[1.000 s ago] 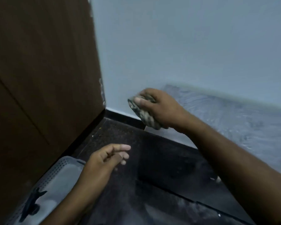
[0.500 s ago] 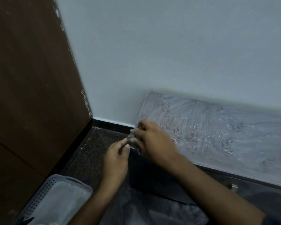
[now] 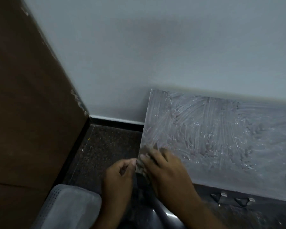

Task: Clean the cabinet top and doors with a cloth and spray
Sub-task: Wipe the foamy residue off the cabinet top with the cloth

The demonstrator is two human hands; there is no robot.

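Observation:
The low cabinet's grey top (image 3: pixel 221 138) runs along the wall at the right, covered in white wipe streaks and specks. Its dark front with metal handles (image 3: pixel 223 195) shows below the top's front edge. My right hand (image 3: pixel 163 169) rests at the top's near left corner, pressing a small mottled cloth (image 3: pixel 141 160) against the edge. My left hand (image 3: pixel 119 174) is just left of it, its fingertips touching the cloth. Most of the cloth is hidden under my fingers. No spray bottle is in view.
A tall brown wooden panel (image 3: pixel 26 113) stands at the left, meeting the pale wall (image 3: pixel 155 47) in the corner. The dark speckled floor (image 3: pixel 109 146) lies between the panel and the cabinet. A grey perforated plastic basket (image 3: pixel 69 207) sits at the bottom left.
My right hand came down from the air with the cloth onto the cabinet top's left corner. My left hand rose to meet it and now touches the cloth. The view swung right.

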